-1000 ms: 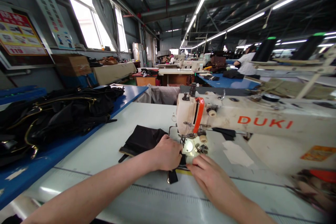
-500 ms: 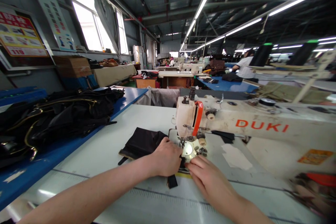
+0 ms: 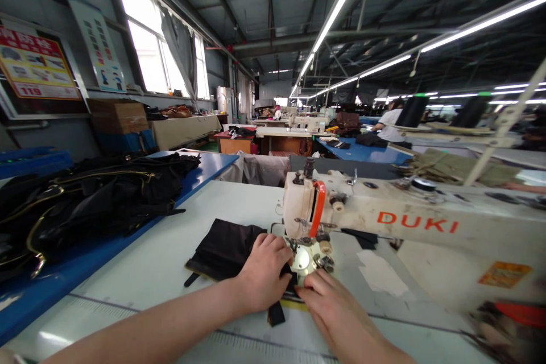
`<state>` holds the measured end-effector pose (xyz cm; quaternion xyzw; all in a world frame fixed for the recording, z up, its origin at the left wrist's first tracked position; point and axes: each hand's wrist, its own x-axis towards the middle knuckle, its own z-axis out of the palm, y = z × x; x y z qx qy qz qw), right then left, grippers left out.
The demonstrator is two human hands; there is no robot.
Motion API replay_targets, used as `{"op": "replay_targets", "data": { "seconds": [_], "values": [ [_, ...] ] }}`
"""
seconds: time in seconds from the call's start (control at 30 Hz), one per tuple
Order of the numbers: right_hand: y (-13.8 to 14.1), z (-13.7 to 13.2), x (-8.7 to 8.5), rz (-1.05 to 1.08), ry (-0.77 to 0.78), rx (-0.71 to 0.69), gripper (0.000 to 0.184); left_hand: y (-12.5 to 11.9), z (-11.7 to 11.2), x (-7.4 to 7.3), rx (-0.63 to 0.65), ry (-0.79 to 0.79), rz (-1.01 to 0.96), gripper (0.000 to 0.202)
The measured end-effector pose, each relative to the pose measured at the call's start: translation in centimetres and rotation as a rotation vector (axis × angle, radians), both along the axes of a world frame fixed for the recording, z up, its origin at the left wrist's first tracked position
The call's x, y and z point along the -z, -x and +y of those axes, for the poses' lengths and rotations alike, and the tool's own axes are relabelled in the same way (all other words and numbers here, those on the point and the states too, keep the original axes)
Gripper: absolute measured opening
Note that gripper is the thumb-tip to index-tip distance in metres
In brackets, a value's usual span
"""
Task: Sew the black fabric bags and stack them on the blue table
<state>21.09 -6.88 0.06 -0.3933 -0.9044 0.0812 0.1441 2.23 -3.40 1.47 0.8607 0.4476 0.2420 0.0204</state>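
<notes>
A black fabric piece (image 3: 222, 247) lies on the pale sewing table, left of the needle of a white sewing machine (image 3: 298, 205) with an orange thread-lever guard. My left hand (image 3: 265, 273) rests on the fabric's right part, fingers bent and closed against it beside the presser foot. Closed at the fabric's near right edge, my right hand (image 3: 328, 298) pinches it between thumb and fingers, just in front of the lit needle plate (image 3: 301, 259). A short black strap end (image 3: 276, 314) sticks out toward me below my left hand. The fingertips of the left hand are partly hidden.
Black bags with gold zippers (image 3: 98, 193) are heaped on a blue table (image 3: 140, 239) to the left. White paper scraps (image 3: 379, 273) lie under the machine arm. Black thread cones (image 3: 412, 112) stand behind it. A person in white (image 3: 391, 122) is farther back.
The view has tilted up a little, so the table sits lower in it. My left hand's knuckles are more arched over the fabric. My right hand keeps nearly the same place.
</notes>
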Motion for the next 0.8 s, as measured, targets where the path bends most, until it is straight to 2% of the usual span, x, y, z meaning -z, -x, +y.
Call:
{"op": "replay_targets", "data": {
  "seconds": [0.07,0.2,0.3,0.43,0.5,0.63,0.8],
  "values": [
    [0.0,0.0,0.0,-0.005,0.006,0.0,0.022,0.1,-0.1,0.4,0.027,-0.045,0.004,0.007],
    [0.1,-0.1,-0.2,-0.017,0.016,0.004,0.02,0.3,0.0,0.8,0.135,-0.077,0.085,0.014],
    [0.0,-0.1,-0.2,-0.018,0.014,0.003,0.019,0.7,-0.3,0.5,0.197,-0.038,0.102,0.019],
    [-0.1,0.0,-0.2,-0.011,0.017,-0.011,0.019,1.9,-1.2,-0.3,0.273,0.054,0.057,0.013],
    [-0.2,0.0,-0.2,0.003,0.02,-0.023,0.02,2.4,-1.7,-0.4,0.299,0.093,0.039,0.02],
    [-0.2,-0.2,-0.4,0.02,0.014,0.003,0.02,2.6,-2.2,-0.2,0.321,0.139,-0.009,0.025],
    [-0.3,-0.6,-1.0,-0.007,-0.049,-0.031,0.017,2.1,-2.0,0.2,0.248,0.198,-0.11,0.035]
  ]
}}
